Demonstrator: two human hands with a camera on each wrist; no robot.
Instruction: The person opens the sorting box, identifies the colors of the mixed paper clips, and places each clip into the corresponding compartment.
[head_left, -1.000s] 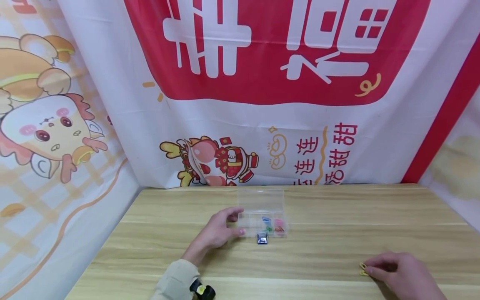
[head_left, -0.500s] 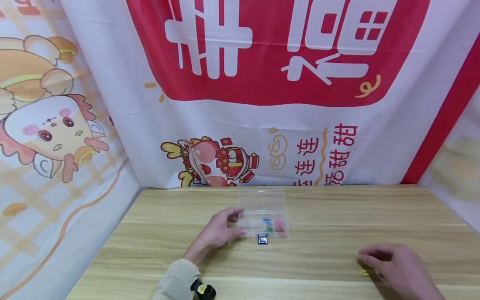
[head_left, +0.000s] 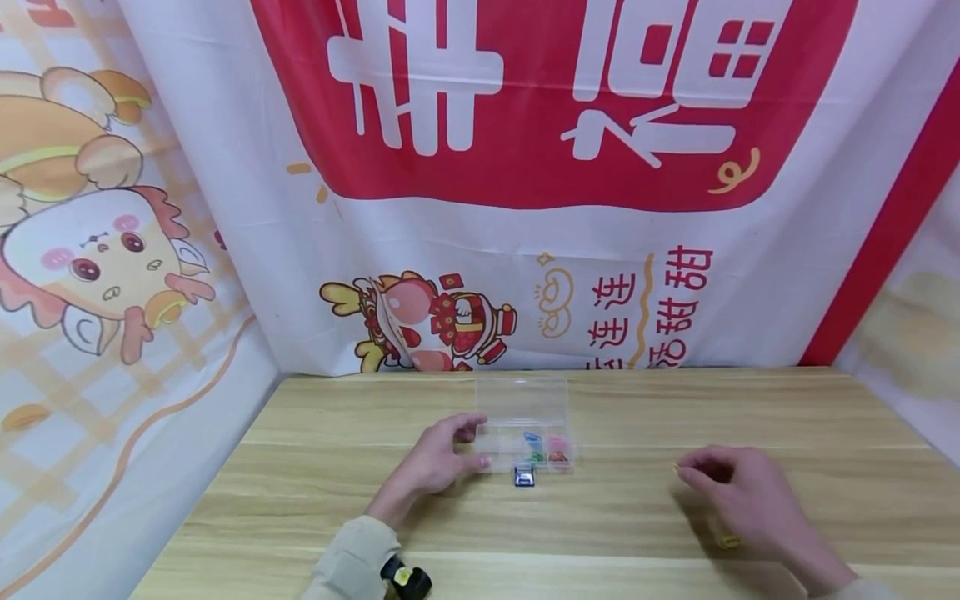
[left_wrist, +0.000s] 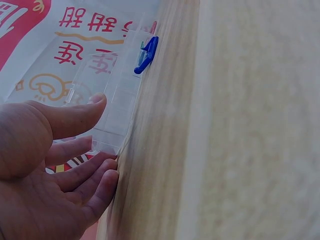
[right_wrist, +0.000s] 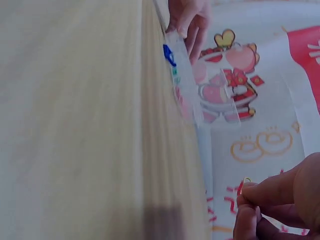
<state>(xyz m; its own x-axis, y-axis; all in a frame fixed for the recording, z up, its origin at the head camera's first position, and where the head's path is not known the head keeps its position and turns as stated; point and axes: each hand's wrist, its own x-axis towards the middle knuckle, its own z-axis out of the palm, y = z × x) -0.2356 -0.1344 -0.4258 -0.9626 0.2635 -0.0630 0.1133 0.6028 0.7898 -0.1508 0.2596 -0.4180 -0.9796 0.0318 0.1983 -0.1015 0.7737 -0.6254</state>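
A clear plastic compartment box (head_left: 487, 439) stands on the table with its lid (head_left: 521, 400) raised. Small blue (head_left: 532, 439), green, pink and red clip-like pieces lie in its right compartments. My left hand (head_left: 438, 457) holds the box's left end, the thumb at the front and fingers behind. A blue latch (head_left: 524, 476) hangs open at the box's front. My right hand (head_left: 738, 492) is raised over the table to the right, pinching a small yellow clip (head_left: 677, 468) between thumb and forefinger. Most of that clip is hidden. Another yellow piece (head_left: 728, 542) lies on the table below this hand.
The wooden table (head_left: 600, 533) runs back to a printed cloth (head_left: 525, 192) hanging close behind the lid. Another cloth (head_left: 97, 250) hangs along the left side. A black strap (head_left: 406, 577) shows at the left sleeve.
My right hand has lifted a yellow clip and moved left and farther forward, leaving another yellow piece on the table. The left hand and box have stayed in place.
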